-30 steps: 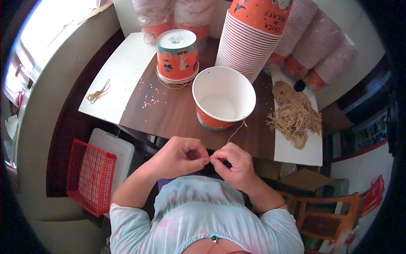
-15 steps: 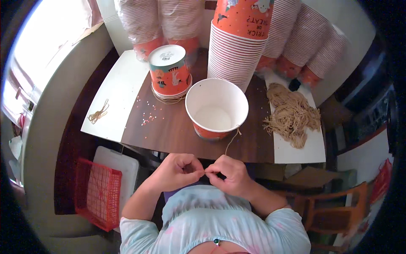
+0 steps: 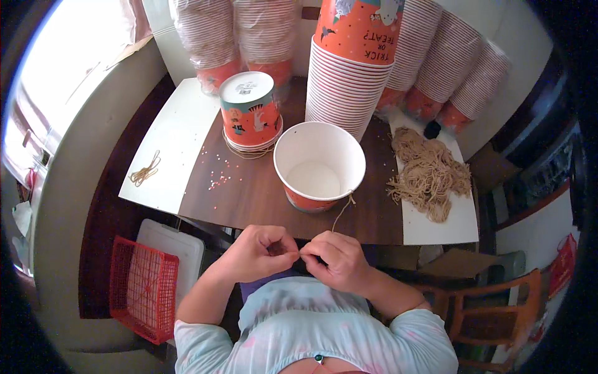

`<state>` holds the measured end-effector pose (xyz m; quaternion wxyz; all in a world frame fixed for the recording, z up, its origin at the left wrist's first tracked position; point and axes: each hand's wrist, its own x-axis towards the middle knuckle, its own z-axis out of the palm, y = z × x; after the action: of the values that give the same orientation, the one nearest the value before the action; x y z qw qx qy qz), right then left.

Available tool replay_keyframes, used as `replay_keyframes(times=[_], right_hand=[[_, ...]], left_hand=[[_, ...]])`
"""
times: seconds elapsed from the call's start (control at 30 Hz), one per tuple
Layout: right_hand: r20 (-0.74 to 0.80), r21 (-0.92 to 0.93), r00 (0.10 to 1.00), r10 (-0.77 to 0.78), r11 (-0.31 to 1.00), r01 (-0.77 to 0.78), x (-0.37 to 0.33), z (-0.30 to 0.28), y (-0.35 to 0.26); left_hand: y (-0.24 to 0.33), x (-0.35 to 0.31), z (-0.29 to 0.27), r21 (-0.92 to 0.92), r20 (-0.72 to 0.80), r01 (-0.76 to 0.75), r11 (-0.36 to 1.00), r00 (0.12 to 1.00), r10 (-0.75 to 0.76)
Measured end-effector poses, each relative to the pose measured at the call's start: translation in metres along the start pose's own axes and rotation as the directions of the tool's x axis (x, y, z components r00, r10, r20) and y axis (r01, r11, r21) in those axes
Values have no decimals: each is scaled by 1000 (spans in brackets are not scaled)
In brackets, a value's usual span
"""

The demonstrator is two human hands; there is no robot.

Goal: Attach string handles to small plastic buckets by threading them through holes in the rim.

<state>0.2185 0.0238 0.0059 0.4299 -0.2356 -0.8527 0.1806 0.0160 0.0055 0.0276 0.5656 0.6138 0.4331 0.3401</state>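
A white-lined orange paper bucket stands upright near the table's front edge. From a knot at its right rim, a thin tan cord runs down to my right hand. That hand pinches the cord, thumb against fingers. My left hand is closed in a pinch too, its fingertips meeting those of the right just off the table edge. The bit of cord between the fingertips is too small to make out clearly. Behind the bucket rises a tall stack of nested buckets, upside down.
Upturned buckets with cord around their base stand at back left. A pile of tan cords lies on the right, a small cord bundle on the left. Wrapped bucket stacks line the wall. A red basket and wooden chair flank me.
Both hands stay pinched together in nearly the same spot. The table and its things sit slightly lower in the picture.
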Motion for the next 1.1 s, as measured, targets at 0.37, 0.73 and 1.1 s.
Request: replay_keyframes(times=[0.37, 0.73, 1.1], right_hand=[[13, 284, 969, 247, 928, -241, 18, -22, 0], [7, 325, 952, 305, 900, -290, 21, -47, -4], [38, 123, 912, 409, 903, -411, 81, -78, 28]], left_hand=[[19, 65, -50, 288, -396, -173, 942, 874, 282], [5, 170, -84, 586, -308, 53, 809, 937, 162], [5, 132, -65, 212, -340, 133, 968, 939, -55]])
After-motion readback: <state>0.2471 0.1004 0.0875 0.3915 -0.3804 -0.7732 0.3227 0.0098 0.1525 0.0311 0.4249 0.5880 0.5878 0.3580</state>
